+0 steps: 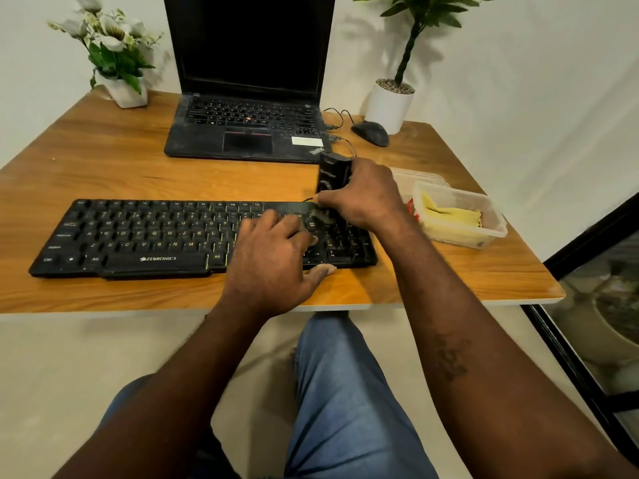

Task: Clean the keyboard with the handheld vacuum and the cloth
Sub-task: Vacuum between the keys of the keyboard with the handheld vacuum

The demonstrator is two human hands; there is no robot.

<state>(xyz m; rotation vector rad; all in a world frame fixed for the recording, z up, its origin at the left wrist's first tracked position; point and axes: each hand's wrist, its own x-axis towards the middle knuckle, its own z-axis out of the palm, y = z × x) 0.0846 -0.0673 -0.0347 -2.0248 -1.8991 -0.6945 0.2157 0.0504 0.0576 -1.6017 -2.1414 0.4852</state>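
Wooden desk (103,160) against a white wall, seen from a seated person's head, jeans visible below the desk's edge.

Keyboard (138,236) lay along the near edge, black, letters marked in yellow. Left hand (273,257) rested flat on its right half, fingers loosely spread over the keys and holding nothing; thumb lay just off the keyboard's front edge, on the desk.

Right hand (363,198) was wrapped round a black vacuum (330,174), held roughly upright over the keyboard's far right corner. Nozzle end (blurred, detail unreadable) sat at the keys just beside the left fingertips.

Cloth (453,214), yellow, lay folded in a clear box (491,216) to the right of the keyboard, near the right hand but apart from it.

Behind: open laptop (249,126), screen dark; mouse (370,133) to its right, cable running to the laptop; potted plant (389,102) by the mouse; white flowers (114,46) at far left.
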